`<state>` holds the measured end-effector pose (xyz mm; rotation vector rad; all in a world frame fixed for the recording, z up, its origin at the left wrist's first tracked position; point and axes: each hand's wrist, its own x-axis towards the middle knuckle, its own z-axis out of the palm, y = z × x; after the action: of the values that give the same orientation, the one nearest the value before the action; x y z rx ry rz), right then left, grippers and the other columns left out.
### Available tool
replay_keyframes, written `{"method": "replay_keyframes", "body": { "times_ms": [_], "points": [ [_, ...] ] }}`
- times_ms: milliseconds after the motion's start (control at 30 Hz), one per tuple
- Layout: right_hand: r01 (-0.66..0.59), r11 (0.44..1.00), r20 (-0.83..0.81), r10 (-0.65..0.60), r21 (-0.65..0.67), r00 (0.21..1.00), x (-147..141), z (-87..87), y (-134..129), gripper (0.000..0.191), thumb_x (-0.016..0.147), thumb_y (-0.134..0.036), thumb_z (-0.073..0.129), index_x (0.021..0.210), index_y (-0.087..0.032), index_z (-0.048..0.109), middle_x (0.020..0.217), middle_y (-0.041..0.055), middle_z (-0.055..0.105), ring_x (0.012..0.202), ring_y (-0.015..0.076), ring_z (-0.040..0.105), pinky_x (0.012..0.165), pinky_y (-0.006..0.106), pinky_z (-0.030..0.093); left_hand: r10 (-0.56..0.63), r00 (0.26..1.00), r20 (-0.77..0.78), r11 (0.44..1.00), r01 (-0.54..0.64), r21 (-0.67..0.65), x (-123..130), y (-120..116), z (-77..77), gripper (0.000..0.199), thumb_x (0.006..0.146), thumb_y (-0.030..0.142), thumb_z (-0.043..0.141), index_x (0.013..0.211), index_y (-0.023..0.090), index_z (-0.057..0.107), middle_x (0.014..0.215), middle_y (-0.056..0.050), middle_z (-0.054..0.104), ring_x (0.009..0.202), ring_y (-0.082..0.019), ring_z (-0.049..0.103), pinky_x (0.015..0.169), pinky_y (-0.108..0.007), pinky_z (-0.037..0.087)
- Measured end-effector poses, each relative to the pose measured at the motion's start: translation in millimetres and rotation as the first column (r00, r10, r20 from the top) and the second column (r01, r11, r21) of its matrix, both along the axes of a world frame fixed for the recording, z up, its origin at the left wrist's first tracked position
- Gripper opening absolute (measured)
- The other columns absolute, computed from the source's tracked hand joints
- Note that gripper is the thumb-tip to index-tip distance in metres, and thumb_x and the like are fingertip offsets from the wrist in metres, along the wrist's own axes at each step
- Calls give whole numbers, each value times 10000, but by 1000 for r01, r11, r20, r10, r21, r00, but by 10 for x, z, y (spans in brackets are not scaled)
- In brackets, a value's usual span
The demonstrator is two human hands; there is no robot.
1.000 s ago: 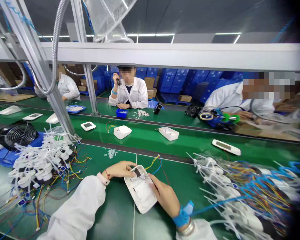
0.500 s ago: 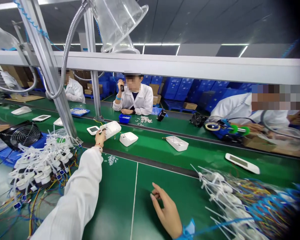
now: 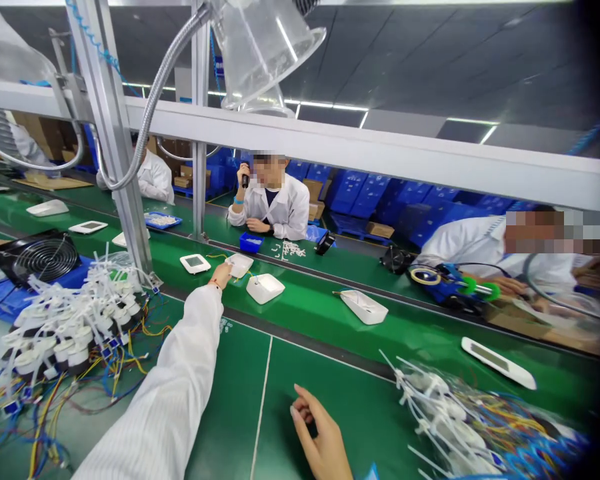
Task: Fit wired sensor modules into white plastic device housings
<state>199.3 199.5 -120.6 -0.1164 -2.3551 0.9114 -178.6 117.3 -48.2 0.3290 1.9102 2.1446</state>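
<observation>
Smooth, shiny green belt (image 3: 310, 308) runs across the view, w/ a flat green bench (image 3: 225, 400) on the near side, thin white line (image 3: 263, 403) down it. White beam (image 3: 330, 143) above: straight, flat-faced. Silver metal post (image 3: 116, 147) at L, grooved; ribbed bendy hose (image 3: 153, 110) curves by it. L sleeve (image 3: 175, 380) = white cloth, finely striped. L heap (image 3: 75, 327) & R heap (image 3: 445, 413): white plastic parts tangled w/ colored wires. Clear plastic hood (image 3: 267, 50) up top, cone-shaped, flared rim. R hand (image 3: 320, 430) over bench, fingers loosely curled, thumb apart, nothing held. L hand (image 3: 223, 275) out over belt, fingertips at near edge of a white case (image 3: 241, 265); can't tell if they grip or just touch. Said case is at the belt's far side, betw. a screen unit (image 3: 195, 264) & another white case (image 3: 265, 288): pale plastic, rounded corners, inner detail too small to read. Containers: blue tray (image 3: 153, 226), low rim, white bits (image 3: 164, 219) spread inside; smaller blue box (image 3: 250, 247), deeper, pale bits in it.
</observation>
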Motion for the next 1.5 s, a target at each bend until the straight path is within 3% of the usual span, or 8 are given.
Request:
{"method": "replay_keyframes", "body": {
  "times_ms": [200, 400, 567, 767, 967, 1167, 1333, 1500],
  "points": [
    [-71, 997, 85, 74, -44, 994, -365, -65, -92, 153, 860, -271, 466, 856, -177, 587, 703, 19, 583, 592, 118, 541, 542, 212, 452, -41, 990, -134, 998, 33, -61, 152, -625, 363, 217, 859, 267, 502, 990, 122, 596, 908, -66, 645, 831, -149, 606, 812, -307, 457],
    [-90, 993, 87, 84, 77, 993, -1363, -72, -184, 158, 806, -220, 463, 699, -174, 571, 763, 43, 571, 711, 154, 543, 652, 262, 460, -149, 835, -530, 944, -40, -327, 1055, -1716, 687, 251, 763, 366, 595, 653, 144, 634, 823, -49, 673, 811, -177, 596, 762, -266, 435],
    [-4, 992, 112, -10, 123, 994, -2031, -105, -320, 170, 785, -229, 478, 707, -165, 614, 831, 80, 553, 836, 213, 508, 772, 346, 415, 27, 764, -645, 848, -359, -391, 1615, -2712, 397, 305, 786, 412, 533, 619, 168, 606, 804, -49, 668, 765, -179, 598, 744, -285, 454],
    [29, 983, 200, -66, 180, 978, -2202, -144, -373, 178, 776, -235, 504, 699, -158, 645, 876, 100, 533, 853, 242, 464, 713, 362, 362, 372, 711, -597, 635, -664, -395, 1758, -3494, -12, 312, 762, 451, 504, 700, 169, 621, 753, -40, 656, 702, -180, 585, 676, -284, 462],
    [-12, 973, 251, -48, 232, 967, -2133, -172, -345, 167, 787, -257, 518, 736, -165, 649, 939, 93, 534, 877, 238, 458, 686, 345, 342, 257, 499, -828, 348, -847, -402, 1507, -3684, -51, 216, 795, 357, 477, 791, 178, 598, 853, -47, 630, 813, -190, 552, 786, -300, 422],
    [-21, 966, 266, -50, 257, 963, -2075, -177, -340, 180, 806, -268, 498, 739, -165, 629, 976, 86, 533, 883, 233, 461, 700, 353, 339, -69, 582, -810, 54, -809, -586, 1220, -3548, -36, 196, 800, 315, 517, 862, 156, 614, 869, -117, 583, 923, -285, 482, 790, -375, 363],
    [-42, 966, 265, -29, 257, 964, -2080, -191, -337, 187, 813, -269, 471, 753, -166, 615, 1002, 91, 532, 900, 241, 455, 730, 381, 335, -70, 559, -826, 70, -824, -563, 1389, -3542, -16, 223, 866, 335, 451, 916, 178, 601, 926, -93, 602, 941, -256, 492, 813, -356, 346],
    [-45, 974, 240, -10, 222, 971, -2090, -215, -338, 176, 803, -271, 467, 739, -172, 598, 1000, 90, 529, 905, 245, 447, 744, 393, 335, 94, 319, -943, 192, -935, -297, 1871, -3553, 195, 225, 868, 352, 468, 939, 175, 588, 842, -58, 639, 788, -209, 570, 760, -319, 407]
  ]
}}
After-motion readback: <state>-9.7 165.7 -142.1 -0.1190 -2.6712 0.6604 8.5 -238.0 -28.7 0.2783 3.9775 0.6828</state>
